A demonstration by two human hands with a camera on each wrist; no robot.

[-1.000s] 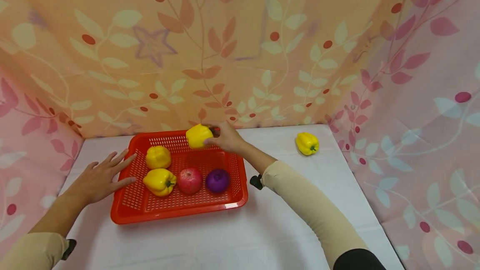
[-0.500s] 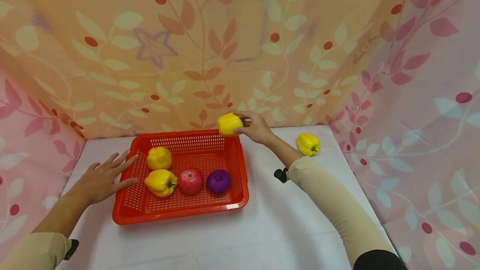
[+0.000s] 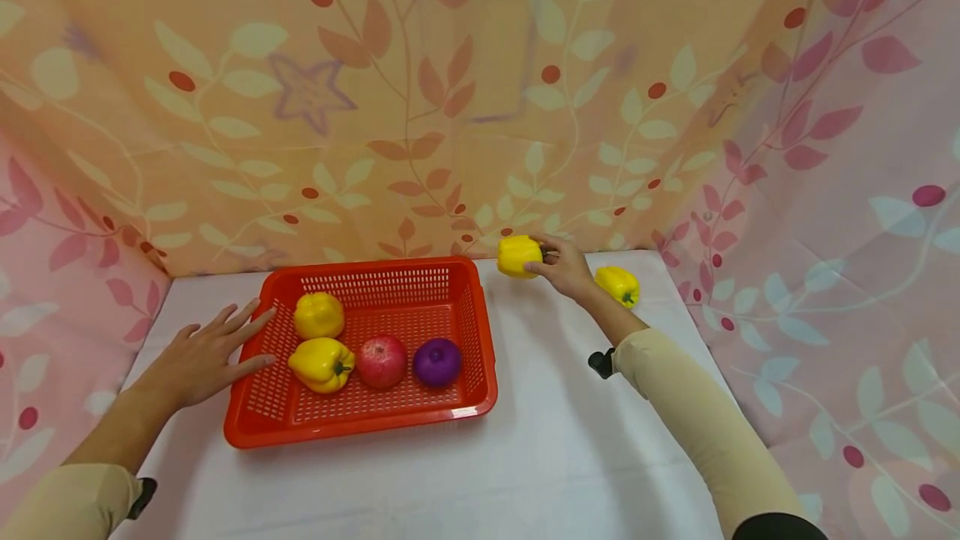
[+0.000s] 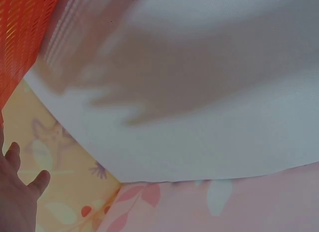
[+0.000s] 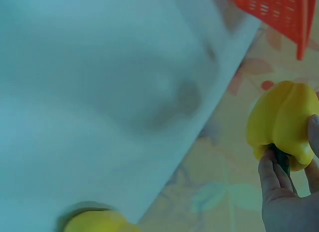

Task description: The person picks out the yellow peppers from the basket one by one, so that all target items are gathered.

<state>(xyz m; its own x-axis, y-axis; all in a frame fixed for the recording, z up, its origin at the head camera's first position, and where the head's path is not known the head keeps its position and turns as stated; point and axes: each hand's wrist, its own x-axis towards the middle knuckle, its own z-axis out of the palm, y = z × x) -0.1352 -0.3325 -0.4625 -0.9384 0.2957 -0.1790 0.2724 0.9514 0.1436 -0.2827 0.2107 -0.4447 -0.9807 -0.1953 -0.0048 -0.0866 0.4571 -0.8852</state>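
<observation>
My right hand (image 3: pixel 564 268) grips a yellow bell pepper (image 3: pixel 519 257) at its stem end, above the table to the right of the basket. In the right wrist view the fingers lie along the green stem of the pepper (image 5: pixel 284 124). My left hand (image 3: pixel 201 361) has its fingers spread at the left rim of the red basket (image 3: pixel 360 432). Inside the basket are two yellow bell peppers (image 3: pixel 319 316), a pomegranate (image 3: pixel 382 362) and a round purple item (image 3: pixel 437 362). Another yellow bell pepper (image 3: pixel 617 285) lies on the table, just behind my right wrist.
A white cloth (image 3: pixel 420 490) covers the table. Patterned orange fabric (image 3: pixel 450 132) hangs along the table's back edge, with pink fabric (image 3: pixel 847 232) on the right and more on the left.
My right hand has carried the yellow bell pepper rightward, from over the basket's back part to beyond its right rim. My left hand has stayed at the left rim.
</observation>
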